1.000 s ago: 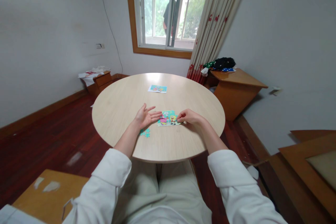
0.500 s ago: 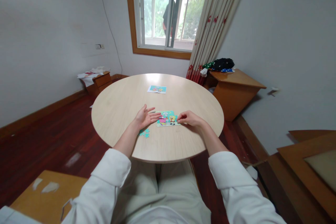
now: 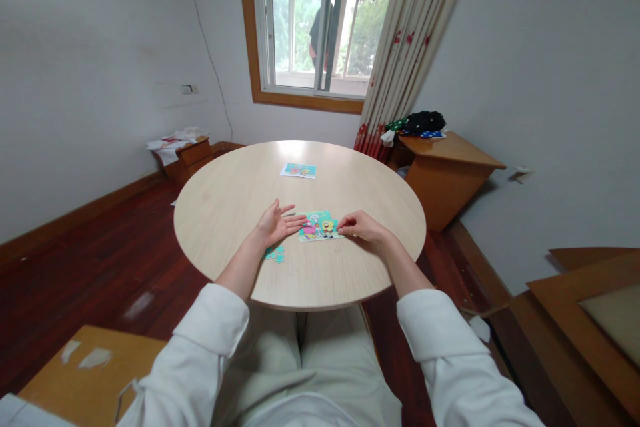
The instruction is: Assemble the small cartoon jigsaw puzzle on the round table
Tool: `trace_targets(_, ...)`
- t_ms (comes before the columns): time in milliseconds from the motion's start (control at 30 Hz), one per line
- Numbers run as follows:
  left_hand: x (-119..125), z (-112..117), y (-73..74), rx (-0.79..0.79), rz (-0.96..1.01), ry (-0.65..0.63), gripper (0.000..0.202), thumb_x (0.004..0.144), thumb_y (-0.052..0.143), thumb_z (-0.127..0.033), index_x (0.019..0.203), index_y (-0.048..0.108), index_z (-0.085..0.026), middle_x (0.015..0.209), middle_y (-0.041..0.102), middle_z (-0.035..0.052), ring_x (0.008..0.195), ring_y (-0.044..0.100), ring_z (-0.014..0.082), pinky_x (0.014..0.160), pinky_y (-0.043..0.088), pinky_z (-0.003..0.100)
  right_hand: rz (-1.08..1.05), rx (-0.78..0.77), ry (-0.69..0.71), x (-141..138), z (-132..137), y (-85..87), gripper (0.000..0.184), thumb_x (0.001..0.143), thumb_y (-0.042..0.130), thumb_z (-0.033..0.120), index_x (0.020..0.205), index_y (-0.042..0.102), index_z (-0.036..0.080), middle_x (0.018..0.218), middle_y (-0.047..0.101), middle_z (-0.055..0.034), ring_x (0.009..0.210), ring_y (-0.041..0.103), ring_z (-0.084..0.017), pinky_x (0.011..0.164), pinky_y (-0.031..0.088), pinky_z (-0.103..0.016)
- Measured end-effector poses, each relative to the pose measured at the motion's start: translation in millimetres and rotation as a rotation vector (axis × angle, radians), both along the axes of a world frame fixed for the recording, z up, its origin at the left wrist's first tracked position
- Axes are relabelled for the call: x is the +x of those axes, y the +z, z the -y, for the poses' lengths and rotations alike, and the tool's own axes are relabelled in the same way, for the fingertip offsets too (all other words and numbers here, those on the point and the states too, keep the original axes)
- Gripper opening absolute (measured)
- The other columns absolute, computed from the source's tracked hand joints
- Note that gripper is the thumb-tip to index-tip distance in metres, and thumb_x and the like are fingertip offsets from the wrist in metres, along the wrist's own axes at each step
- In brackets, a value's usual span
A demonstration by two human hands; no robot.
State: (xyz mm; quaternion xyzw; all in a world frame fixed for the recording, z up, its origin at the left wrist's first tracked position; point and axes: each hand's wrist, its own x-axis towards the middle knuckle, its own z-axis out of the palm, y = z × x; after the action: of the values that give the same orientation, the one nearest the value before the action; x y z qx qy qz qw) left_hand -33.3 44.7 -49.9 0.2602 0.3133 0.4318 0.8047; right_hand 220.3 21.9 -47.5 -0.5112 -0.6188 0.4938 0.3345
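Observation:
A small colourful cartoon jigsaw puzzle [image 3: 319, 225] lies flat on the round light-wood table [image 3: 235, 193]. My left hand [image 3: 276, 222] rests edge-on against the puzzle's left side, fingers stretched out, holding nothing. My right hand [image 3: 361, 225] sits at the puzzle's right edge with fingers curled in a pinch against it; whether a piece is between them is too small to see. A few loose teal puzzle pieces [image 3: 275, 253] lie by my left wrist.
A picture card [image 3: 299, 170] lies farther back on the table. A wooden side table [image 3: 447, 170] with dark clothes stands at the right by the curtain. A low cabinet [image 3: 187, 153] with papers stands at the left wall. Wooden furniture sits near my knees on both sides.
Hardly anything differs; the view shifted slightly and both hands stay at the puzzle's sides.

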Motion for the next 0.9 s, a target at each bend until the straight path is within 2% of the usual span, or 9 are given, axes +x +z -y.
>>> trace_targets(233, 1, 2, 2.6, -0.001, -0.027, -0.003, 0.061, 0.087, 0.026, -0.052, 0.134, 0.027, -0.012, 0.125, 0.047, 0.0286, 0.105, 0.058, 0.0300, 0.090, 0.042, 0.047, 0.044, 0.036, 0.014, 4, -7, -5.6, 0.026, 0.048, 0.074, 0.030, 0.063, 0.067, 0.011, 0.058, 0.060, -0.0015, 0.056, 0.048, -0.010, 0.057, 0.035, -0.025)
trace_targets(400, 1, 2, 3.2, 0.011, -0.031, 0.007, 0.062, 0.087, 0.027, -0.051, 0.133, 0.028, -0.009, 0.125, 0.046, 0.0308, 0.104, 0.059, 0.0300, 0.090, 0.042, 0.046, 0.077, 0.087, 0.007, 4, -9, -9.4, 0.025, 0.050, 0.072, 0.032, 0.064, 0.066, 0.011, 0.060, 0.061, -0.0015, 0.058, 0.049, -0.010, 0.058, 0.035, -0.025)
trace_targets(633, 1, 2, 3.4, 0.012, -0.038, -0.001, 0.061, 0.087, 0.025, -0.051, 0.134, 0.028, -0.011, 0.126, 0.046, 0.0294, 0.104, 0.059, 0.0299, 0.089, 0.043, 0.045, 0.151, 0.144, 0.030, 5, -7, -9.3, 0.022, 0.056, 0.067, 0.030, 0.067, 0.065, 0.011, 0.058, 0.058, 0.0003, 0.056, 0.047, -0.009, 0.057, 0.034, -0.024)
trace_targets(767, 1, 3, 4.5, 0.021, -0.039, 0.002, 0.061, 0.088, 0.025, -0.051, 0.133, 0.028, -0.009, 0.126, 0.045, 0.0307, 0.102, 0.060, 0.0295, 0.087, 0.044, 0.043, 0.132, 0.161, 0.029, 4, -9, -9.1, 0.021, 0.054, 0.067, 0.027, 0.069, 0.060, 0.013, 0.055, 0.051, 0.0048, 0.051, 0.041, -0.007, 0.052, 0.031, -0.023)
trace_targets(900, 1, 3, 5.4, 0.010, -0.034, -0.006, 0.060, 0.088, 0.026, -0.050, 0.132, 0.028, -0.011, 0.125, 0.047, 0.0293, 0.101, 0.060, 0.0300, 0.087, 0.044, 0.045, 0.123, 0.170, 0.035, 3, -11, -10.0, 0.023, 0.053, 0.068, 0.025, 0.070, 0.056, 0.015, 0.056, 0.049, 0.0053, 0.051, 0.040, -0.007, 0.050, 0.029, -0.022)
